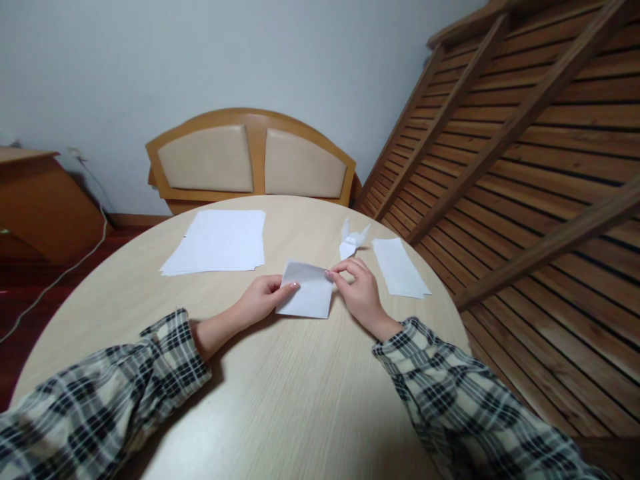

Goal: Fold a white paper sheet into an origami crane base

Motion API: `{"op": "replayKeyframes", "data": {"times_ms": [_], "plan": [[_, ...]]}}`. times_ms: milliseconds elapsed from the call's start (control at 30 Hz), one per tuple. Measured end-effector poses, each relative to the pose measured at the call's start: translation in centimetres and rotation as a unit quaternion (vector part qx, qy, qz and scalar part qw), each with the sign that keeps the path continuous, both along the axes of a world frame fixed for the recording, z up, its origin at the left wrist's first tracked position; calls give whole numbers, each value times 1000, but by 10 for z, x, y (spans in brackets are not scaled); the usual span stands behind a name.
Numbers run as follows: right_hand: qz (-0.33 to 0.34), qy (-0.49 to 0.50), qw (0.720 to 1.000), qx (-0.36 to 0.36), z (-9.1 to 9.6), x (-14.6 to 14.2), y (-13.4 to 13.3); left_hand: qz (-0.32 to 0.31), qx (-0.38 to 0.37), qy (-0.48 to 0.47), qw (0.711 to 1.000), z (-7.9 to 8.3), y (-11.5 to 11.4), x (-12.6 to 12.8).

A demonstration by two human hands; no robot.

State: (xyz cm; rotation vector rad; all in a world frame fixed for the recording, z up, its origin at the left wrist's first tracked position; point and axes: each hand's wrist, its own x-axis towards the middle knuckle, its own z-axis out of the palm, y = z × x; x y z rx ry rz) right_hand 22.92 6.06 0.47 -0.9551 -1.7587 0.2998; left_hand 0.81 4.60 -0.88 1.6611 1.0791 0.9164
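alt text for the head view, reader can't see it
A left hand holds the left edge of a small, rectangular white paper and the right hand pinches its top right corner, over a round, pale wood-grain table. Larger white paper sheets lie at left, a folded white paper figure and narrow white sheets at right.

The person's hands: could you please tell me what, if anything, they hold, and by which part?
A piece of white paper: the left hand grips its left side, the right hand its upper right corner.

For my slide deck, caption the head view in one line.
Left hand and right hand hold a small white sheet at a round table, a folded paper figure beyond.
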Motion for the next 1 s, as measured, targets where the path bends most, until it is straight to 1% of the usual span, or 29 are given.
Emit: {"op": "replayKeyframes", "data": {"times_ms": [133, 233, 333, 500, 600, 667, 767, 867, 1000], "plan": [[-1, 5, 1000, -3, -2, 1, 1, -2, 1, -9, 1000, -1, 1, -1], [-3, 23, 1000, -6, -4, 2, 2, 6, -13, -54, 998, -1, 3, -1], [-7, 36, 999, -15, -5, 3, 3, -2, -41, -95, 995, 0, 4, -1], [-12, 43, 998, -34, -7, 4, 3, 8, 3, -68, 998, -1, 4, -2], [-20, 51, 998, -37, -7, 3, 3, -18, -11, -72, 997, -3, 4, -2], [-19, 56, 998, -24, -6, 3, 3, -22, -15, -75, 997, -4, 4, -2], [6, 60, 998, 3, -4, 2, 3, 20, 15, -76, 997, -5, 6, -3], [37, 65, 997, -2, -4, 2, 1, 84, 49, -75, 992, -5, 8, -5], [55, 34, 998, 8, -5, 1, -4, 155, 42, -120, 980, -8, 11, -7]]}}
